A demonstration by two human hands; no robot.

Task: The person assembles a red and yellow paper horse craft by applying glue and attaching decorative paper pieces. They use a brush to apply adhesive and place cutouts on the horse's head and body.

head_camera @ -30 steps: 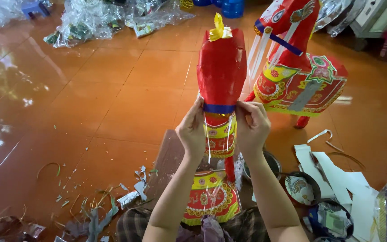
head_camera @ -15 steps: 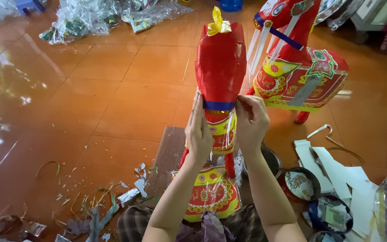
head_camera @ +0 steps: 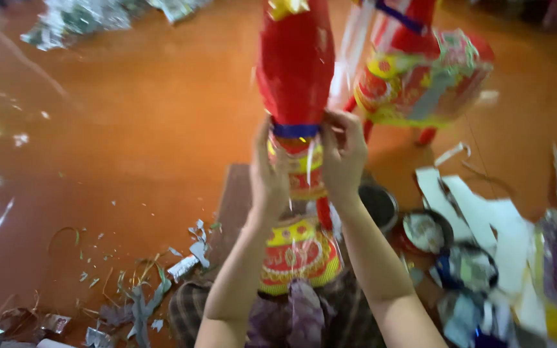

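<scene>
A tall red paper figure with a yellow crest and a patterned red-and-yellow lower body (head_camera: 296,77) is held upright above the lap, in the middle of the view. The left hand (head_camera: 269,174) is closed round its left side just below a narrow blue band (head_camera: 296,131), and the right hand (head_camera: 343,154) is pressed against the right side at the same height, fingers curled onto the patterned paper. So both hands are clasped on the figure at its waist. The frame is blurred, and whether a strip is pinched between the fingertips cannot be told.

For the work at the band to be done well, the figure is best kept vertical and steadied evenly from both sides, with light pressure, since the thin paper shell would probably crease under a hard squeeze. A finished red and yellow paper horse (head_camera: 420,77) stands close behind on the orange tiled floor (head_camera: 130,129); paper scraps (head_camera: 136,296) lie to the left, and white paper sheets (head_camera: 485,219) to the right.
</scene>
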